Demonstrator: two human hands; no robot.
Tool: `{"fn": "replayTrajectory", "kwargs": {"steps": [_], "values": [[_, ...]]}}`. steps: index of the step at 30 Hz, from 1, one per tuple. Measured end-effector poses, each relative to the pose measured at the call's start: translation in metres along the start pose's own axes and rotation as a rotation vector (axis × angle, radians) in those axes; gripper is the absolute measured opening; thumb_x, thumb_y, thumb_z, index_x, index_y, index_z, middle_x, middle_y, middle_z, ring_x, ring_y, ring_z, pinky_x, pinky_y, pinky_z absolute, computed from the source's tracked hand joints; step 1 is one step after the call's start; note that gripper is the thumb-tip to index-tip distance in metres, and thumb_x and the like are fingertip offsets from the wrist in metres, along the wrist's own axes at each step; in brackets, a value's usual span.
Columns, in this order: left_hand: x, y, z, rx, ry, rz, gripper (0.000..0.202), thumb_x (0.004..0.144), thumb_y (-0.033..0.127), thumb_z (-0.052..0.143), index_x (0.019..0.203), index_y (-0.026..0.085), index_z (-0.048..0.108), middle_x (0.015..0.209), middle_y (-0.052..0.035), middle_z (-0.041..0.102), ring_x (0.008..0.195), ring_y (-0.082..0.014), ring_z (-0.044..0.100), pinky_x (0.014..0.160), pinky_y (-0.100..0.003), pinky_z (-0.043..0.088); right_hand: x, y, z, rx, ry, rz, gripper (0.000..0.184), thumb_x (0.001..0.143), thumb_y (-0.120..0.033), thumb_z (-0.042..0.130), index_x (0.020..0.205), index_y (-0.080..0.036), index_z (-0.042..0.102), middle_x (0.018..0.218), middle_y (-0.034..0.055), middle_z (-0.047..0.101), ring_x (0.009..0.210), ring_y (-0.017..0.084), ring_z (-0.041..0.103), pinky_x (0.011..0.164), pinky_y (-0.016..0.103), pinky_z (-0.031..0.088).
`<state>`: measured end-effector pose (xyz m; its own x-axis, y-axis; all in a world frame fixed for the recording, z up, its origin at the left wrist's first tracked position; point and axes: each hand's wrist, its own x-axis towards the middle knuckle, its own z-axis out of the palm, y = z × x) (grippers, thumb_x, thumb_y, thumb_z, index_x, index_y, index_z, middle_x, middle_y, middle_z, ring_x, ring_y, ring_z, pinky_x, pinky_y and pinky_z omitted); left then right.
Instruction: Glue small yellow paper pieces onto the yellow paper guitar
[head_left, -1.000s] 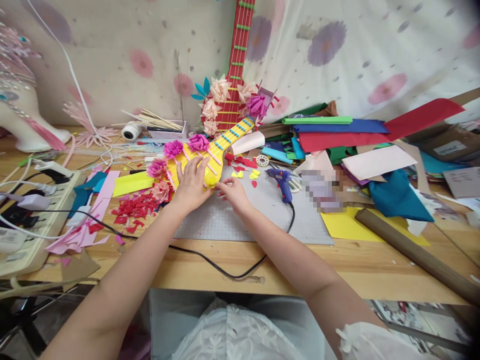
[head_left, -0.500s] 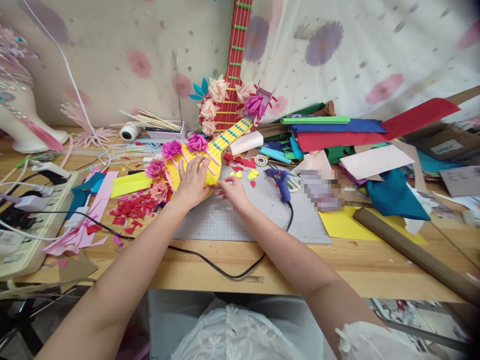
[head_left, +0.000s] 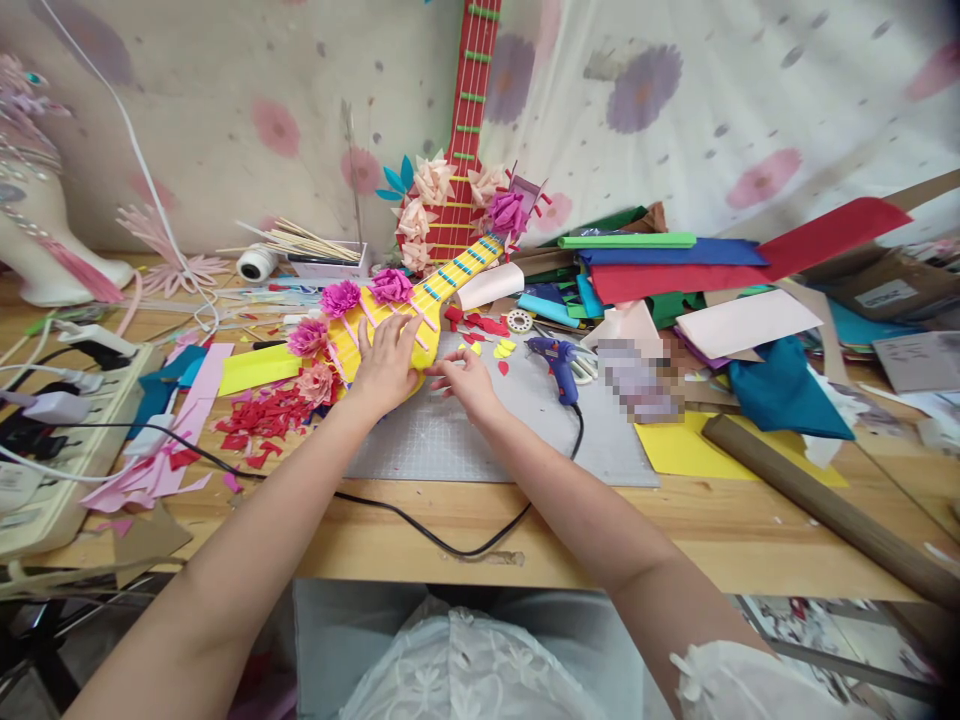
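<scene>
A yellow model pipa (head_left: 430, 341) with blue frets, pink bars and paper flowers lies slanted over the grey cutting mat (head_left: 480, 455). Across its lower body lies my left hand (head_left: 386, 365), fingers spread over the front and thumb at the near edge, holding it. Close by that edge is my right hand (head_left: 471, 380), its thumb and fingertips pinched together; whatever sits between them is too small to make out. Magenta flowers (head_left: 341, 298) and a coral flower (head_left: 317, 383) line the pipa's left rim. Part of its lower body is hidden by my left hand and wrist.
A blue glue gun (head_left: 555, 365) lies right of my hands, its black cord (head_left: 465, 552) crossing the table front. Red paper scraps (head_left: 259, 420) lie left. Behind stands a red pipa (head_left: 469, 120) with pale flowers. Coloured sheets (head_left: 675, 280) pile up at right; a power strip (head_left: 112, 430) is far left.
The view has shifted very slightly. Both hands keep nearly the same place and pose at the yellow pipa.
</scene>
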<state>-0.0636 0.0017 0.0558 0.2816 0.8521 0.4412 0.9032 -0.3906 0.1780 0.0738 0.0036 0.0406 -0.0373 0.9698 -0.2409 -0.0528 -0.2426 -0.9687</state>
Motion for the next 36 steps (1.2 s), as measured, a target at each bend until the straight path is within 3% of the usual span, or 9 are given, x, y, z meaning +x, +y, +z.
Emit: {"fn": "replayTrajectory", "kwargs": {"steps": [4,8,11,13,16,19,24,30,36], "values": [[0.002,-0.001,0.002,-0.114,0.069,-0.133,0.069,0.061,0.008,0.050,0.129,0.018,0.038,0.129,-0.0135,0.046,0.124,-0.0304,0.038,0.107,-0.056,0.014,0.000,-0.005,-0.013,-0.018,0.026,-0.054,0.016,0.071,-0.018,0.051,0.080,-0.021,0.038,0.077,-0.0013,0.066,0.051,0.007,0.058,0.043,0.017,0.039],[0.010,-0.003,-0.008,-0.297,0.272,-0.309,0.058,0.061,0.003,0.047,0.116,0.022,0.047,0.118,-0.0088,0.052,0.116,-0.0275,0.044,0.101,-0.050,0.033,0.001,-0.007,-0.043,-0.124,0.068,-0.108,0.015,0.070,-0.022,0.054,0.079,-0.020,0.043,0.078,-0.0018,0.064,0.054,0.006,0.056,0.047,0.018,0.038],[0.014,0.011,-0.022,-0.325,0.446,-0.295,0.051,0.064,0.001,0.044,0.110,0.023,0.049,0.114,-0.0057,0.052,0.116,-0.0227,0.044,0.102,-0.044,0.035,0.002,0.000,-0.073,-0.313,0.059,-0.203,0.011,0.067,-0.023,0.057,0.075,-0.019,0.049,0.072,-0.0023,0.059,0.055,0.008,0.052,0.051,0.021,0.040],[0.014,0.028,-0.026,-0.334,0.492,-0.236,0.048,0.067,0.001,0.043,0.110,0.022,0.048,0.115,-0.0060,0.051,0.118,-0.0216,0.043,0.103,-0.042,0.035,0.003,0.008,-0.092,-0.488,0.040,-0.287,0.008,0.067,-0.022,0.058,0.073,-0.019,0.054,0.070,-0.0020,0.058,0.058,0.010,0.051,0.056,0.023,0.040],[0.008,0.059,-0.013,-0.411,0.401,-0.088,0.047,0.069,0.001,0.040,0.110,0.022,0.047,0.116,-0.0071,0.051,0.112,-0.0203,0.047,0.097,-0.040,0.041,0.004,0.020,-0.111,-0.744,-0.059,-0.391,0.007,0.069,-0.022,0.059,0.076,-0.020,0.060,0.072,-0.0008,0.057,0.064,0.012,0.050,0.063,0.026,0.040],[-0.004,0.080,0.020,-0.542,0.215,0.017,0.048,0.068,0.000,0.038,0.111,0.020,0.046,0.113,-0.0083,0.052,0.095,-0.0163,0.056,0.086,-0.034,0.047,0.000,0.028,-0.118,-0.876,-0.193,-0.463,0.014,0.073,-0.024,0.059,0.086,-0.019,0.062,0.078,0.0008,0.055,0.071,0.013,0.051,0.068,0.027,0.039],[-0.023,0.079,0.066,-0.605,0.120,-0.143,0.036,0.075,0.004,0.038,0.107,0.017,0.046,0.105,-0.0093,0.054,0.082,-0.0142,0.057,0.078,-0.032,0.049,-0.013,0.027,-0.112,-0.943,-0.303,-0.532,0.019,0.075,-0.023,0.060,0.093,-0.019,0.060,0.087,0.0035,0.054,0.081,0.015,0.050,0.075,0.028,0.039],[-0.031,0.070,0.068,-0.627,0.151,-0.220,0.033,0.074,0.004,0.040,0.103,0.018,0.046,0.100,-0.0073,0.053,0.080,-0.0128,0.057,0.077,-0.030,0.049,-0.019,0.024,-0.108,-0.968,-0.369,-0.552,0.006,0.073,-0.017,0.060,0.078,-0.019,0.056,0.081,0.0022,0.053,0.080,0.015,0.049,0.073,0.026,0.038],[-0.030,0.069,0.069,-0.641,0.163,-0.250,0.033,0.072,0.003,0.042,0.101,0.018,0.047,0.099,-0.0065,0.052,0.077,-0.0117,0.057,0.069,-0.027,0.050,-0.019,0.028,-0.111,-0.896,-0.348,-0.471,0.010,0.073,-0.014,0.054,0.081,-0.019,0.053,0.076,-0.0008,0.055,0.069,0.012,0.049,0.065,0.024,0.037]]}}
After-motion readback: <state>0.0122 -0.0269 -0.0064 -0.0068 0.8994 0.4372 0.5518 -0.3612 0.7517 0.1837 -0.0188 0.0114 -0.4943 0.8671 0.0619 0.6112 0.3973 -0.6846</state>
